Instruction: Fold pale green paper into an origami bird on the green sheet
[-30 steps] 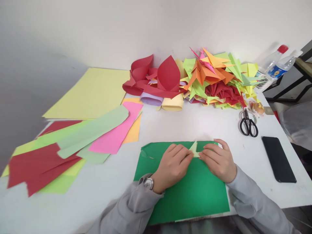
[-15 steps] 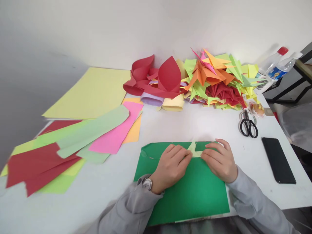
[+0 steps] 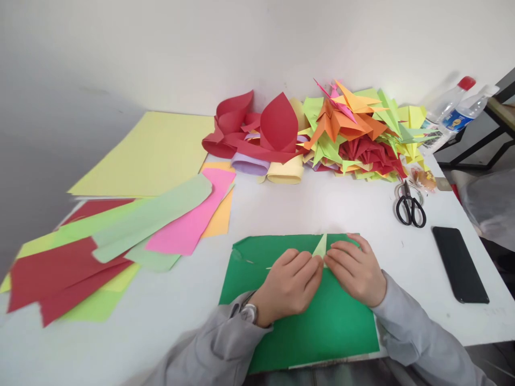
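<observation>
Between my two hands is a small pale-green folded paper (image 3: pixel 320 247), one pointed flap standing up from it. My left hand (image 3: pixel 292 281), with a watch (image 3: pixel 249 312) on the wrist, pinches the paper from the left. From the right, my right hand (image 3: pixel 358 271) pinches it too, its fingertips close to the left ones. Most of the folded paper is covered by my fingers. Both hands are over a green sheet (image 3: pixel 317 338) that lies flat at the table's front edge.
Cut paper strips (image 3: pixel 153 220) fan out at the left beside a large yellow sheet (image 3: pixel 148 155). Behind are red paper shapes (image 3: pixel 279 126) and a heap of folded paper (image 3: pixel 354 134). Scissors (image 3: pixel 410 208), a black phone (image 3: pixel 460 265) and plastic bottles (image 3: pixel 458 118) are on the right.
My hands have come closer together on the folded paper. My right hand has shifted slightly left, and less of the paper's lower part shows between the fingers.
</observation>
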Tool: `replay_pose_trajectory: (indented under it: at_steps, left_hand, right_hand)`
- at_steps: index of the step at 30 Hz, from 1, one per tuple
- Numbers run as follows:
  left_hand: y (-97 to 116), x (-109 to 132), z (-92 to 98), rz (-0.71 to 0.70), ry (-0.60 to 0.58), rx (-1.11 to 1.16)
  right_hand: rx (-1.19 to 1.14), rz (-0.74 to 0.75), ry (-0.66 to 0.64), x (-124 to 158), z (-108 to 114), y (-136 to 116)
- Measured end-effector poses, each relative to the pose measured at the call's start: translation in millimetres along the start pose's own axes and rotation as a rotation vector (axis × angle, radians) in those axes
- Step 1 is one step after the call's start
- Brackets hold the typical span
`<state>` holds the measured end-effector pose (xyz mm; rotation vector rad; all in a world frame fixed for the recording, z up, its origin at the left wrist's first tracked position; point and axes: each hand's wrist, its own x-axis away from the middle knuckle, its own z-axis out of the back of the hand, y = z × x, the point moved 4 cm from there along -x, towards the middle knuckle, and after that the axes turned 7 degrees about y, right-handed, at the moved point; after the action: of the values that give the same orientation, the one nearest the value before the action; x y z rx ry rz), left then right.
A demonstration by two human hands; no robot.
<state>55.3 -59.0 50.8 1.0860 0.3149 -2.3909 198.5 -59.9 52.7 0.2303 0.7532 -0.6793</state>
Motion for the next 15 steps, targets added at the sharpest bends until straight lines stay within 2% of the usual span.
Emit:
replay_pose_trajectory:
  at_steps: [11,15]
  left_hand:
    - [-1,-2,13.9,0.014,0.151,0.001]
    - [-1,-3,14.3,0.0,0.155,-0.02]
  right_hand:
    - [0.043,0.034,0.108,2,10,-3]
    - [0.063,0.02,0.118,3,9,-3]
